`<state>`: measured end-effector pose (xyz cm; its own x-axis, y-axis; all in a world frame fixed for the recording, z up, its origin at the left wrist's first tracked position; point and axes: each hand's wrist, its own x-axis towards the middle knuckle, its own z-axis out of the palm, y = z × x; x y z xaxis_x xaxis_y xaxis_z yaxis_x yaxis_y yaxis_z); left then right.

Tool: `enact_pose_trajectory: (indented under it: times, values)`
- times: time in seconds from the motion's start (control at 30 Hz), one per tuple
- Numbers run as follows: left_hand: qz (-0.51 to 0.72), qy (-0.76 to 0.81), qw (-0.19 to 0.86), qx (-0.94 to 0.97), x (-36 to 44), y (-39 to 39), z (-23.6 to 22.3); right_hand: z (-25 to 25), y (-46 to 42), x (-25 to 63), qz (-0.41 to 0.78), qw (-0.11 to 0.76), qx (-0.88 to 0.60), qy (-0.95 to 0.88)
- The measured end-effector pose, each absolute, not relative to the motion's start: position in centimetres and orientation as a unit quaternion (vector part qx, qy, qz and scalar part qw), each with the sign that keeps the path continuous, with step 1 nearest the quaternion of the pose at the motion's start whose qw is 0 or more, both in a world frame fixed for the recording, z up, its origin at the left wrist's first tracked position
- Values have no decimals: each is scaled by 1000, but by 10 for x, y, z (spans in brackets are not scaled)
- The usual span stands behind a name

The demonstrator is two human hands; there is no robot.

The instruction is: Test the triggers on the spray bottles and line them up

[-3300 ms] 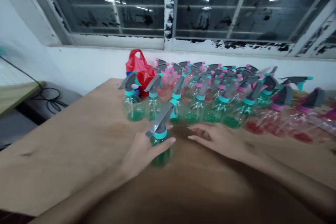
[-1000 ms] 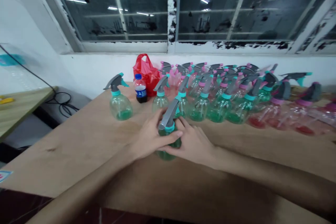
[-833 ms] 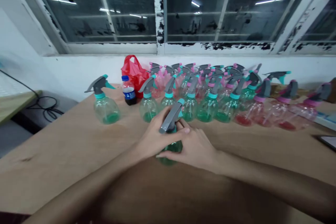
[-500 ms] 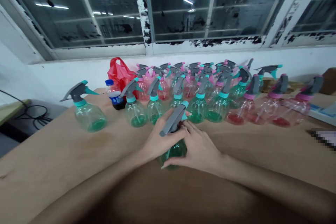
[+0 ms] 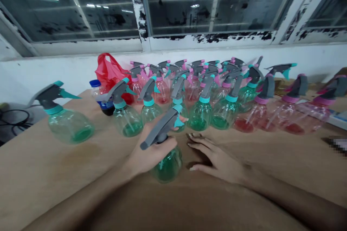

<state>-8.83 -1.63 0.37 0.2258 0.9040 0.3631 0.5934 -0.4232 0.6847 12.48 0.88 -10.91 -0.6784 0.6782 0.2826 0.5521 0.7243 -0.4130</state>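
Observation:
My left hand (image 5: 148, 153) is wrapped round the neck of a green spray bottle (image 5: 167, 164) with a grey trigger and teal collar, standing on the brown table (image 5: 54, 173). My right hand (image 5: 214, 157) lies on the table just right of that bottle, fingers stretched out and holding nothing. Right behind them stand rows of several more spray bottles, green ones (image 5: 199, 113) in front and pink ones (image 5: 271, 115) to the right.
One green spray bottle (image 5: 67, 122) stands apart at the left. A small blue-capped drink bottle (image 5: 101, 97) and a red plastic bag (image 5: 108, 72) sit by the white wall under a window (image 5: 173, 7). Black cables (image 5: 13, 119) lie off the table's left.
My right hand has let go of the green bottle and come to rest on the table beside it. The left hand keeps its hold on the neck. The view has swung to the right.

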Motion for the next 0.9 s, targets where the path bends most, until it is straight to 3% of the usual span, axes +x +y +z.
enact_pose_trajectory:
  times: [0.17, 0.9]
  values:
    - [385, 479, 274, 739, -88, -15, 6, -107, 8, 124, 154, 207, -340, -904]
    - [376, 506, 307, 713, -101, -16, -10, -107, 10, 124, 130, 189, -341, -912]
